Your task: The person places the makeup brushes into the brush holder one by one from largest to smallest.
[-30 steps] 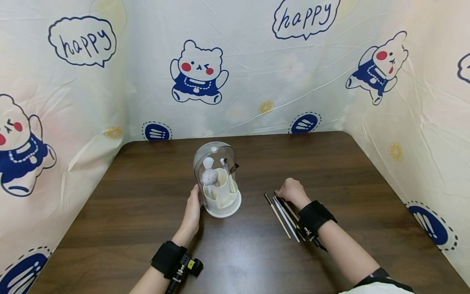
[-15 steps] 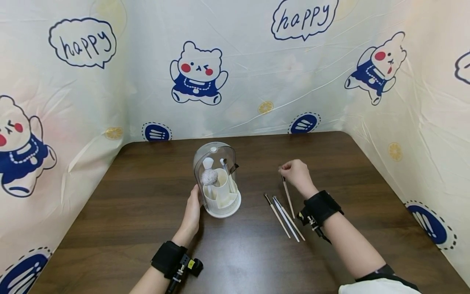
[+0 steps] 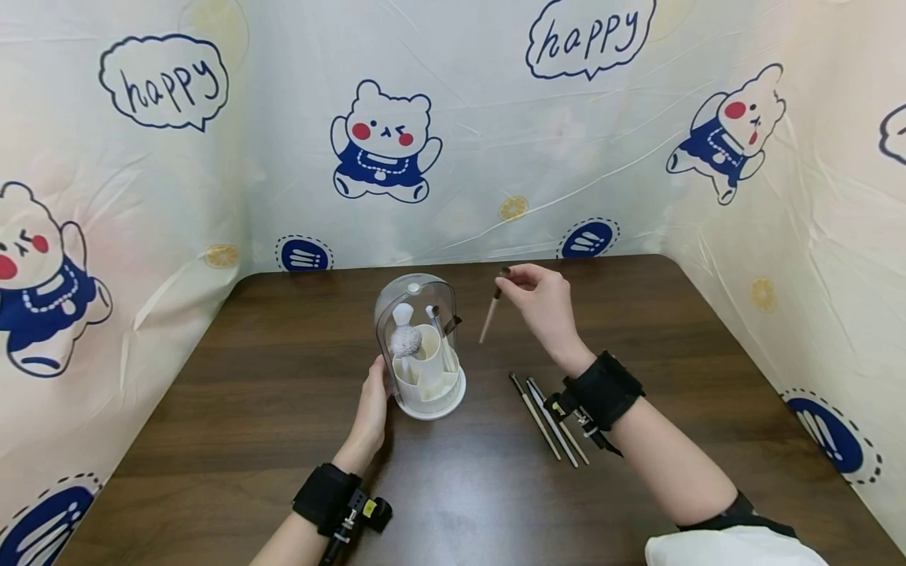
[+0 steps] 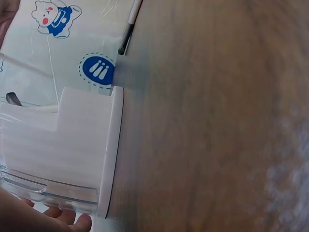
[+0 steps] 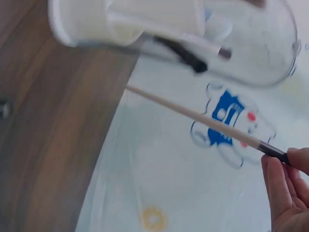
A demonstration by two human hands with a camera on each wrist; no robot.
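My right hand [image 3: 545, 306] pinches a makeup brush [image 3: 489, 318] near its dark bristle end, with the pale handle slanting down to the left. In the right wrist view that brush [image 5: 193, 113] is between thumb and fingers, its handle end below the holder in the picture. A white brush holder [image 3: 428, 399] with a clear domed cover [image 3: 396, 292] stands upright on the table, its front open. Inside are a fluffy grey-white piece [image 3: 406, 341] and a few slim brushes. My left hand [image 3: 370, 409] rests along the holder's left side, fingertips [image 4: 83, 222] against the cover.
Three slim brushes [image 3: 535, 417] lie side by side on the brown wooden table [image 3: 248, 417], right of the holder and under the right wrist. A printed cloth [image 3: 481, 141] hangs around the table's back and sides.
The right hand has lifted one brush from the group on the table and carried it up and left, close to the holder. The left hand and holder have stayed put.
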